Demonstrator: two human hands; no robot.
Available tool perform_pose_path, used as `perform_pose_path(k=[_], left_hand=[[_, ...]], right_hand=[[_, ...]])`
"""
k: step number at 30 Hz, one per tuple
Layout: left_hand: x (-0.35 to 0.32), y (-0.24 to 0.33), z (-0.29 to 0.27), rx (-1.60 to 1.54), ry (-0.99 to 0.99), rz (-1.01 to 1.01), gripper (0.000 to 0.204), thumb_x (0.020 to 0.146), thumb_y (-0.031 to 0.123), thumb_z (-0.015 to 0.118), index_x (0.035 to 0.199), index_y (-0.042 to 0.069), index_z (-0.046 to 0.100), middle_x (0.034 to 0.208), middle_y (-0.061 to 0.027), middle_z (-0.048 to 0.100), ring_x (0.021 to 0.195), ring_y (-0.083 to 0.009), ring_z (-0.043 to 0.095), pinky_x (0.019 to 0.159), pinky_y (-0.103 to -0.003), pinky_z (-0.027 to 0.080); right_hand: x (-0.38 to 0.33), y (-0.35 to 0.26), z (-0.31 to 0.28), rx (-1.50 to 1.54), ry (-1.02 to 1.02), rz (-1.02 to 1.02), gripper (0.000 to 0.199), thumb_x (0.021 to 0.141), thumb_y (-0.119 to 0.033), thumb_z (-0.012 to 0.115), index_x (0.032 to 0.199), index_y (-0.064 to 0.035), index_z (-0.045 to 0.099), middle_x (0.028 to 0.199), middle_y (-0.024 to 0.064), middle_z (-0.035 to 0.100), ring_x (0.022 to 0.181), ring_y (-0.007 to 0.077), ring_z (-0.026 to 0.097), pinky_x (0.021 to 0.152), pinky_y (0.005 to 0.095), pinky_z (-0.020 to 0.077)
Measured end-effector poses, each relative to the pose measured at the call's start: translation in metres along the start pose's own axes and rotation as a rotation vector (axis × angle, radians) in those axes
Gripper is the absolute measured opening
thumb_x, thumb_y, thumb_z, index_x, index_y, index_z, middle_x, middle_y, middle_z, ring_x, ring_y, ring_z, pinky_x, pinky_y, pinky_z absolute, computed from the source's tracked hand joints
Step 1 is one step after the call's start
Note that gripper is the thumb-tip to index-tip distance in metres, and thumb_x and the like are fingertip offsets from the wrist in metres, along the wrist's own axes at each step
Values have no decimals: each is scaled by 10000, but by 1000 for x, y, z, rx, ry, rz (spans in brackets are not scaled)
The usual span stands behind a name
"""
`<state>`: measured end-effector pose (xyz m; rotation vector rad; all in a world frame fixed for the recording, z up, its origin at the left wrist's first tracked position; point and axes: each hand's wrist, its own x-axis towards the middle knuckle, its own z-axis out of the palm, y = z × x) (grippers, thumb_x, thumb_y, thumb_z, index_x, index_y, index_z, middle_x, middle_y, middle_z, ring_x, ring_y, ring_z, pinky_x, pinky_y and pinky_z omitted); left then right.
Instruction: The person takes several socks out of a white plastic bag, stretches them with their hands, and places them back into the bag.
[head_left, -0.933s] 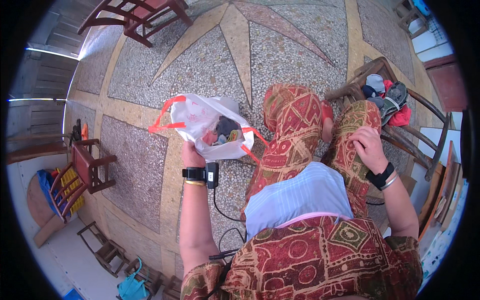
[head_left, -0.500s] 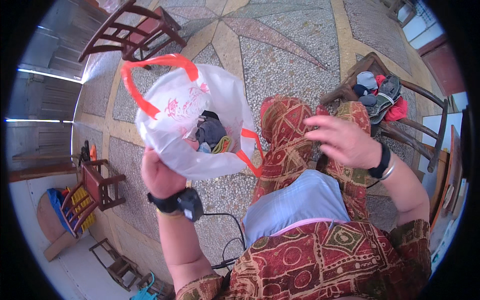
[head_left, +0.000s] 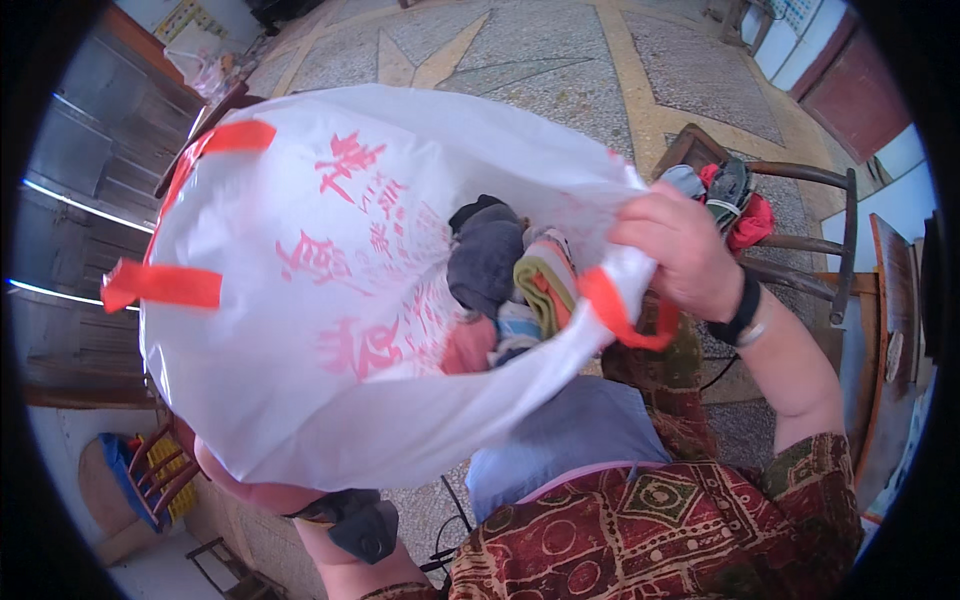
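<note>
A large white plastic bag [head_left: 270,210] with red print and orange handles is spread wide in front of me, its mouth facing up toward me. Inside lie folded clothes [head_left: 487,258]: dark grey, pink, blue and white, and a green-and-orange striped piece. My right hand [head_left: 680,250] is closed on the bag's right rim, beside an orange handle. At the bag's lower left, my left hand [head_left: 255,487] grips it, with the fingers mostly hidden behind the plastic. A light blue cloth [head_left: 570,430] rests on my lap below the bag.
To the right, a wooden chair [head_left: 850,230] bears a pile of clothes [head_left: 735,200] in red, grey and dark green. Another wooden chair [head_left: 165,465] stands at the lower left, partly behind the bag. Beneath is a patterned stone floor [head_left: 560,90].
My right hand has moved onto the bag's right rim and taken hold of it. The bag has opened wider and come closer, covering most of my left hand.
</note>
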<state>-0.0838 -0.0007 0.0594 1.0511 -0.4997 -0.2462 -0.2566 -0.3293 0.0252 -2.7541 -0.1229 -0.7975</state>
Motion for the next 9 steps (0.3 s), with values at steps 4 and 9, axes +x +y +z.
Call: perform_pose_path(k=[4, 9], left_hand=[[-11, -16, 3, -130, -193, 44, 496, 927, 353, 340, 1267, -2, 409, 1231, -168, 501, 1069, -282, 528, 889, -431, 434], [-52, 7, -67, 108, -123, -158, 469, 932, 270, 392, 1249, -76, 392, 1164, -192, 548, 983, -289, 584, 838, -401, 479]], right_hand=[[-50, -34, -70, -200, -87, 78, 229, 582, -63, 640, 809, -58, 615, 798, 72, 549, 690, 247, 524, 595, 339, 423], [-112, -76, -85, -38, -602, 195, 188, 681, -159, 583, 839, -58, 569, 730, 34, 508, 668, 220, 552, 575, 335, 450]])
